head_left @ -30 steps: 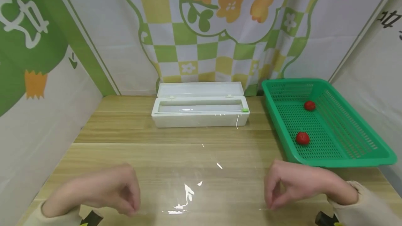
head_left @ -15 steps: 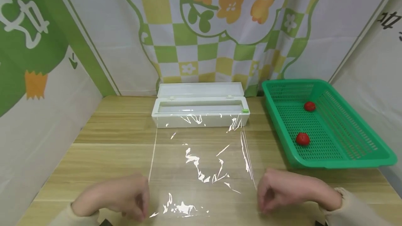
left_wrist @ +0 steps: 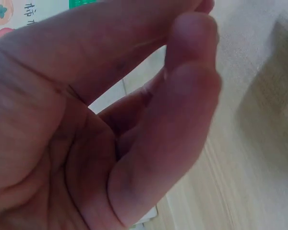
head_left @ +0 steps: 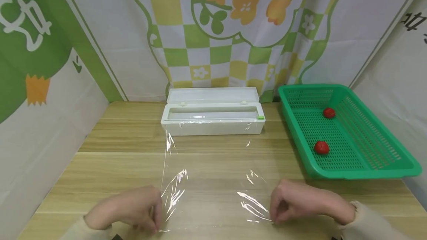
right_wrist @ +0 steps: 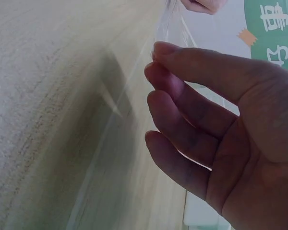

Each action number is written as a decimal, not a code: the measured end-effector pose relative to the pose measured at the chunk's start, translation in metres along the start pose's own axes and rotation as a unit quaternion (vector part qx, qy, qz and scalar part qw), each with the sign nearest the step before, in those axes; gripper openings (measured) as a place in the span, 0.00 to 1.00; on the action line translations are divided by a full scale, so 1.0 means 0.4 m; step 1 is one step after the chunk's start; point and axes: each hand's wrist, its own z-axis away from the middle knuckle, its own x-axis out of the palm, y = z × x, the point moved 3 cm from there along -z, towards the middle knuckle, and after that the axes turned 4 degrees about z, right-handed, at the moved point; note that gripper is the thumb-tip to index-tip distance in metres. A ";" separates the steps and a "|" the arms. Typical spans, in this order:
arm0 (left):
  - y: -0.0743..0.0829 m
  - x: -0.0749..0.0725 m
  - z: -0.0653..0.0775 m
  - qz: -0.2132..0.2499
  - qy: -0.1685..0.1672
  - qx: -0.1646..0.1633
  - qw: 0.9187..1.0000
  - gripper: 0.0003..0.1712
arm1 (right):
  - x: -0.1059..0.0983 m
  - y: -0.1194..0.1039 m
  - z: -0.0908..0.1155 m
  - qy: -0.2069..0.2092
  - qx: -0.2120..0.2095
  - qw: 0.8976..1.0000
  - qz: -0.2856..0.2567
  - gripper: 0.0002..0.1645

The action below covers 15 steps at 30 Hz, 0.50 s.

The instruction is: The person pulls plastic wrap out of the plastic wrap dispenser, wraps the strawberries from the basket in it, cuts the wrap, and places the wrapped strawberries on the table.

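A clear sheet of cling film [head_left: 213, 180] stretches from the white cling film dispenser [head_left: 213, 127] toward the near side of the table. My left hand [head_left: 133, 208] pinches its near left corner between thumb and fingers. At the near right corner my right hand [head_left: 301, 201] pinches the film as well. In the right wrist view, thumb and forefinger of the right hand [right_wrist: 206, 105] meet at the film's edge, the other fingers curled loosely. The left wrist view has the left hand [left_wrist: 110, 110] with bent fingers. The dispenser's lid [head_left: 213, 95] stands raised, with the roll inside.
A green plastic basket [head_left: 333, 173] stands at the right, holding two red tomato-like items [head_left: 321, 147]. A small green slider [head_left: 260, 117] sits on the dispenser's right end. Patterned cloth [head_left: 213, 55] hangs behind the wooden table [head_left: 116, 140] and along both sides.
Both hands have moved inward, closer together, the left one more. The glints on the film have shifted, now gathering near each hand. The dispenser and basket stay in place.
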 end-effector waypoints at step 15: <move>-0.005 0.008 -0.027 0.003 0.009 -0.008 1.000 0.09 | 0.012 0.017 -0.004 0.038 -0.016 0.999 0.034 0.06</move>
